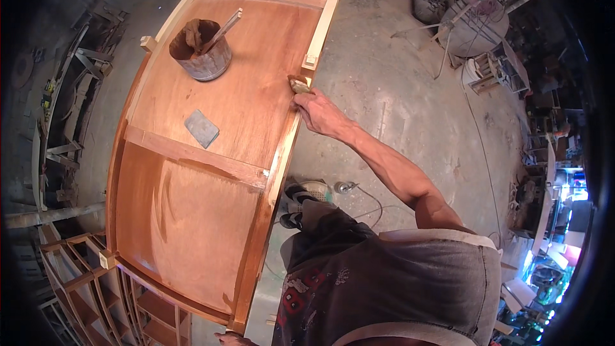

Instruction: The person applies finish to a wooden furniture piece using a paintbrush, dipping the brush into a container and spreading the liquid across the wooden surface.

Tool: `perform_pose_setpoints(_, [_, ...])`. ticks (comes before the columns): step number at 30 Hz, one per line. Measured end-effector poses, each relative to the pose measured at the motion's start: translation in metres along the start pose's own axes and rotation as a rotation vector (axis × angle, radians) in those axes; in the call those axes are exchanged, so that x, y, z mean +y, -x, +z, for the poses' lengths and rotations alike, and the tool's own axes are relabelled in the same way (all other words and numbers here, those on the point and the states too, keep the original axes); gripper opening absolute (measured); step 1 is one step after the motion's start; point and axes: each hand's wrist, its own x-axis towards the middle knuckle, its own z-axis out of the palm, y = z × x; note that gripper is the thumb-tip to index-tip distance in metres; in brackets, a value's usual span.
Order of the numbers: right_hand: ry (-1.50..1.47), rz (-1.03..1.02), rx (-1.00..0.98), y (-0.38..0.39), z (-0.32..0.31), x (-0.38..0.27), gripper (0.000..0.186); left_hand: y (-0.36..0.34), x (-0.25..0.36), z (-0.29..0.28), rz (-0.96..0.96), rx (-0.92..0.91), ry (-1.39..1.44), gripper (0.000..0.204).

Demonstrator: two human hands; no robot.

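My right hand (314, 110) is closed round a paintbrush (298, 84) with brown bristles. The bristles meet the right-hand edge of a long wooden panel (218, 218) with raised framing strips. At the bottom edge of the picture, part of my left hand (236, 339) is beside the panel's near corner; its fingers are mostly cut off from view. On the panel stands a stained metal pot (208, 67) with a stick and a brown-soaked lump in it. A grey flat pad, like folded sandpaper (202, 129), lies nearer. The near section has darker brown, wet-looking streaks; the far strips look pale.
Open wooden frames (96, 288) stand at the lower left. My feet (293, 205) are beside the panel, near a lamp-like round object with a cable (346, 187). A round drum-like thing (474, 29) and clutter line the right; timber leans at the left.
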Motion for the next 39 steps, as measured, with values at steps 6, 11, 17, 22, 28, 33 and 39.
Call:
perform_pose_setpoints(6, [-0.039, 0.031, -0.021, 0.002, -0.012, 0.001, 0.014, -0.010, -0.008, 0.010, 0.031, 0.005, -0.033, 0.067])
perform_pose_setpoints(11, [-0.006, 0.053, -0.052, 0.012, -0.021, 0.008, 0.022, -0.001, -0.007, 0.011, 0.064, 0.093, -0.128, 0.060])
perform_pose_setpoints(17, [0.075, 0.040, -0.155, 0.018, -0.025, 0.008, 0.026, 0.011, -0.003, 0.012, 0.121, 0.261, 0.004, 0.057])
perform_pose_setpoints(22, [0.375, -0.112, -0.215, 0.017, -0.014, -0.031, 0.022, 0.012, 0.009, -0.005, 0.023, 0.034, 0.073, 0.054])
perform_pose_setpoints(28, [0.293, -0.069, -0.067, 0.019, 0.004, -0.057, 0.016, -0.007, -0.017, 0.046, 0.161, 0.401, -0.126, 0.039])
perform_pose_setpoints(33, [0.316, 0.089, -0.010, 0.004, 0.030, -0.040, 0.009, -0.096, -0.060, 0.096, 0.198, 0.443, -0.117, 0.038])
perform_pose_setpoints(39, [0.477, 0.162, -0.049, -0.012, 0.040, -0.051, 0.010, -0.116, -0.061, 0.064, 0.214, 0.480, -0.081, 0.037])
